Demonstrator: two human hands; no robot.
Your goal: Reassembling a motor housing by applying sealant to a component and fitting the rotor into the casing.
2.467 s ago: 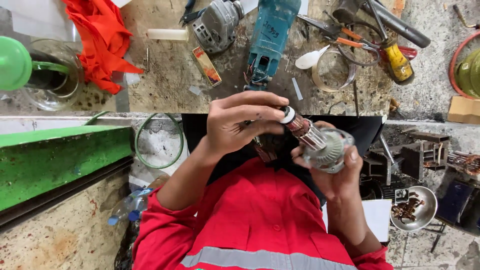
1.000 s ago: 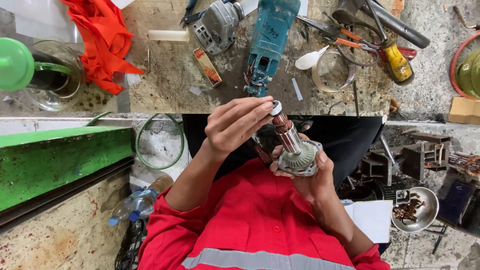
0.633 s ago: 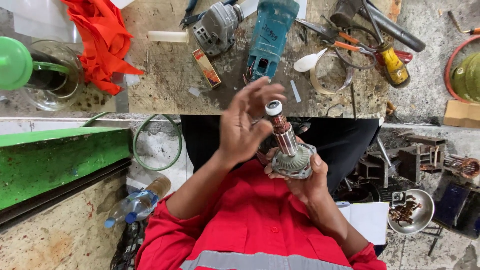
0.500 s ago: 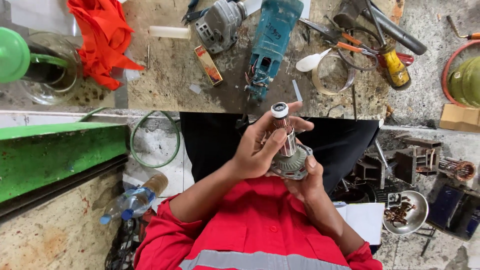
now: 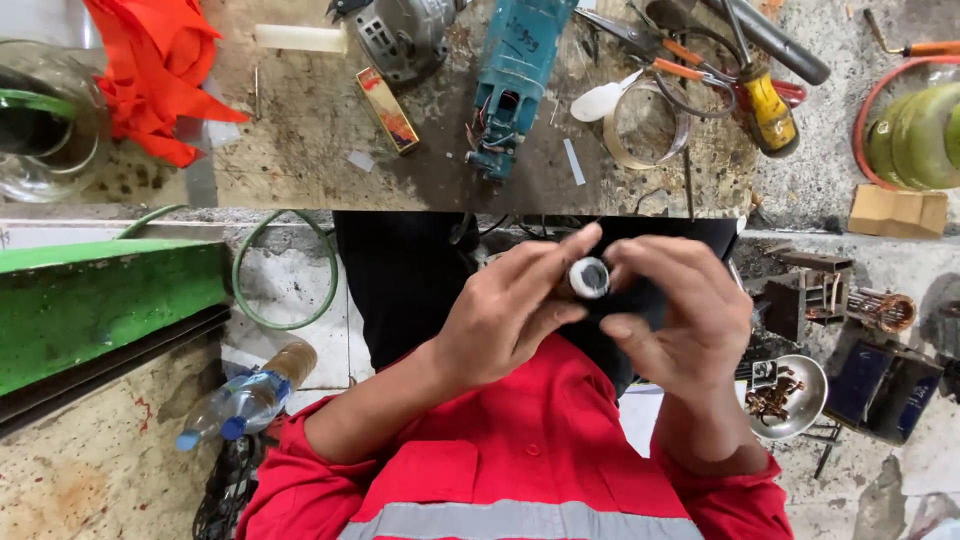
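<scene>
A small round metal bearing with a white face on the end of a motor shaft (image 5: 589,277) sits at the centre of the view, end-on, so the rest of the part is hidden behind the fingers. The left hand (image 5: 515,310) curls around it from nine o'clock, thumb and fingertips pinched on the shaft just under the bearing. The right hand (image 5: 680,315) closes in from three o'clock, fingers bent and touching the bearing's rim; what its palm covers cannot be made out.

At twelve o'clock, the stained stone desk (image 5: 300,150) ends in a straight edge just above the hands, leaving open room over the dark lap. On it, the teal power tool body (image 5: 515,70) lies with loose wires at its near end. At eleven o'clock lies a small flat red and yellow box (image 5: 388,110), its label too small to make out. At one o'clock sit a metal ring (image 5: 645,125) and a yellow-handled tool (image 5: 765,105). A crumpled orange cloth (image 5: 150,70) lies at ten o'clock, cut off by the frame. A clear plastic bottle with a blue cap (image 5: 240,405) rests at eight o'clock, and a metal bowl of rusty bits (image 5: 785,395) at four o'clock.
</scene>
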